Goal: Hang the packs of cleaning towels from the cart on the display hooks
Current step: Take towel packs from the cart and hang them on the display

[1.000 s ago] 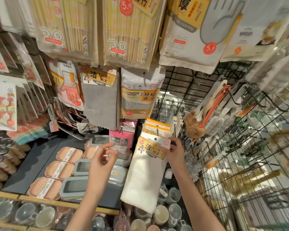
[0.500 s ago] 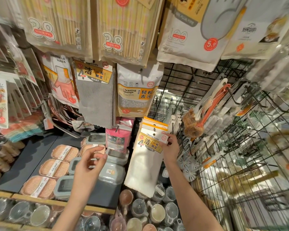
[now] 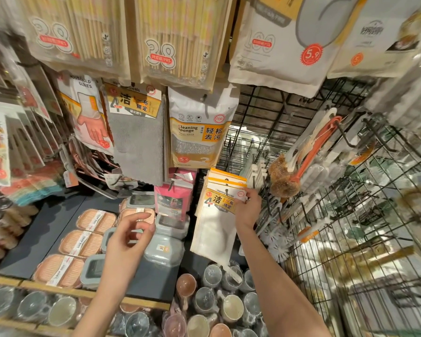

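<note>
on hook, white towel pack (image 3: 215, 229), yellow header

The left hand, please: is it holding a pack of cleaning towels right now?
No, the left hand hovers empty above the peach soap boxes; only the right hand grips the white cleaning-towel pack.

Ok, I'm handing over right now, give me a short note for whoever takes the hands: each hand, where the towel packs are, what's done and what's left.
Right hand: grips the header card of the front white towel pack, which is at the lower hook with more white packs behind it.
Left hand: holds nothing, fingers loosely curled, above the soap boxes.
Done: white packs hang on that hook; a grey towel pack hangs on the row above.
Left: check the front pack is fully seated, let go, fetch further packs. The cart is not in view, so the remaining count is unknown.
</note>
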A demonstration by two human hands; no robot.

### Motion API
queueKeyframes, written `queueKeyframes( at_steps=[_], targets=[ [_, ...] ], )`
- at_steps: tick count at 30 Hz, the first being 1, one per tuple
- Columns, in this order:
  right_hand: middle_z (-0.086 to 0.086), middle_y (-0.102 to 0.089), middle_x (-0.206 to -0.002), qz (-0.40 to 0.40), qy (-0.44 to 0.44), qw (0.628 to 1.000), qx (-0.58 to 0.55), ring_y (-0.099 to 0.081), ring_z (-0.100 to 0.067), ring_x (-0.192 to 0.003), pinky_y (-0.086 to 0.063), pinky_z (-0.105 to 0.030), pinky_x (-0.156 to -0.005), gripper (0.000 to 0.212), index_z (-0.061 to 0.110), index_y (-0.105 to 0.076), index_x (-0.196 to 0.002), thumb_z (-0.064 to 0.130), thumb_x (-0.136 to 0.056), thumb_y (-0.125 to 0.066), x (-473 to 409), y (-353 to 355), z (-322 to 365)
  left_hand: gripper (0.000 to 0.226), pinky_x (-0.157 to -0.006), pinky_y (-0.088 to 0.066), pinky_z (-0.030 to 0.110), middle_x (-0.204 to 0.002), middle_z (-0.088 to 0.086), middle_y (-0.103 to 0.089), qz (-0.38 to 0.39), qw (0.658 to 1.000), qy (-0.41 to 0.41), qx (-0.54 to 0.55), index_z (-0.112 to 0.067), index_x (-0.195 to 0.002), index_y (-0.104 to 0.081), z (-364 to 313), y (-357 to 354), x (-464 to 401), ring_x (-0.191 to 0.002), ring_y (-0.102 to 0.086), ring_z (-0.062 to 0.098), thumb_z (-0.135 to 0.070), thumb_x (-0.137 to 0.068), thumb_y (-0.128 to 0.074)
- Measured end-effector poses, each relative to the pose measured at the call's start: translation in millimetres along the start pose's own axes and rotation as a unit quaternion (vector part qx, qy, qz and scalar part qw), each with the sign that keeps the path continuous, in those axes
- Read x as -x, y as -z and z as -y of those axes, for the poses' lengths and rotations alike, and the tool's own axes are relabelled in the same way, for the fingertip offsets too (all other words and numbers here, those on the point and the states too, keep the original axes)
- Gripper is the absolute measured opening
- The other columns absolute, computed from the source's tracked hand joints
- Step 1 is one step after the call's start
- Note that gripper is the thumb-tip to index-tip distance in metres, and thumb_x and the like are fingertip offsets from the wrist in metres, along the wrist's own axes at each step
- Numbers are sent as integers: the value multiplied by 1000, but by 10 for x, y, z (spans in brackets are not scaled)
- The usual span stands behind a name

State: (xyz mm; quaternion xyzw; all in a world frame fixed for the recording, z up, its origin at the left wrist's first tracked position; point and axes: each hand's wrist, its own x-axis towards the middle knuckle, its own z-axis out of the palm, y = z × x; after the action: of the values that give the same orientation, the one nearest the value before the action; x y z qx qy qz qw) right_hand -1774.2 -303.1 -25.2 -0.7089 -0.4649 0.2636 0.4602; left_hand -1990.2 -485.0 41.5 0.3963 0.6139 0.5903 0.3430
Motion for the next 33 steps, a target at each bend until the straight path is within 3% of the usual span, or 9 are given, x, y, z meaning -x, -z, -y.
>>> queueKeyframes(
  at_steps=[3, 9, 13, 18, 23, 26, 29, 31, 33],
  targets=[
    [-14, -52, -113, -6, -1, 1000, 8, -49, -19, -82, -35, -25, -67, 22, 8, -57, -105, -1, -85, -61, -32, -53, 15, 20, -54, -39, 8, -72, -7, -60, 1, 1000, 2, -3, -22, -99, -63, 12, -7, 9, -61, -51, 1, -6, -87, -65],
    [-16, -49, -116, 1, 4, 999, 52, -47, -21, -79, -37, -28, -65, 26, 8, -54, -108, -6, -85, -56, -154, -123, 64, 18, -58, -41, 10, -71, -14, -61, 10, 1000, 7, -4, -22, -100, -63, -17, 10, 14, -66, -53, 6, -9, -88, -64],
    [-15, -49, -114, 6, 7, 997, 78, -50, -25, -77, -36, -28, -61, 24, 10, -52, -108, -2, -87, -53, -193, -112, 68, 17, -57, -40, 8, -76, -4, -60, 3, 1000, -1, -10, -22, -99, -64, -44, -15, 22, -64, -53, 2, -9, -88, -64],
    [-13, -49, -116, 38, 18, 995, 89, -56, -30, -92, -39, -29, -66, 31, 12, -52, -114, -2, -86, -52, -186, -37, 46, 17, -60, -41, 6, -80, 4, -61, 3, 1000, -9, -28, -22, -97, -64, -75, -32, 56, -65, -54, 1, -9, -87, -65],
    [-14, -57, -117, 97, 35, 993, 59, -55, -29, -111, -48, -42, -89, 43, 8, -54, -121, -6, -81, -63, -167, 135, 91, 15, -65, -44, 7, -84, -4, -64, 3, 999, -13, -36, -26, -96, -65, -140, -13, 92, -75, -59, 4, -12, -89, -63],
    [-15, -54, -125, 111, 80, 989, 56, -49, -28, -118, -42, -39, -99, 49, 4, -50, -129, 1, -83, -65, -72, 312, 128, 14, -69, -45, 10, -87, -7, -66, -3, 998, -35, -52, -25, -97, -65, -214, 18, 123, -79, -60, 2, -13, -90, -63],
    [-16, -53, -128, 126, 154, 979, 53, -45, -29, -122, -35, -36, -102, 44, 2, -52, -128, 8, -86, -64, 111, 486, 152, 17, -82, -44, 17, -97, -14, -66, -9, 994, -58, -93, -27, -101, -65, -285, 78, 243, -95, -60, 3, -14, -90, -63],
    [-13, -49, -134, 164, 172, 969, 65, -42, -27, -127, -31, -31, -104, 44, 5, -50, -132, 16, -90, -62, 233, 572, 239, 20, -88, -41, 16, -103, -16, -64, -13, 989, -73, -131, -29, -105, -64, -351, 132, 339, -103, -57, 3, -16, -89, -64],
    [-8, -44, -140, 205, 178, 958, 94, -38, -24, -132, -30, -35, -109, 47, 11, -46, -136, 24, -93, -58, 349, 629, 342, 23, -94, -41, 24, -110, -14, -63, -14, 981, -78, -175, -30, -110, -63, -421, 195, 420, -110, -55, 7, -19, -89, -64]
  ],
)
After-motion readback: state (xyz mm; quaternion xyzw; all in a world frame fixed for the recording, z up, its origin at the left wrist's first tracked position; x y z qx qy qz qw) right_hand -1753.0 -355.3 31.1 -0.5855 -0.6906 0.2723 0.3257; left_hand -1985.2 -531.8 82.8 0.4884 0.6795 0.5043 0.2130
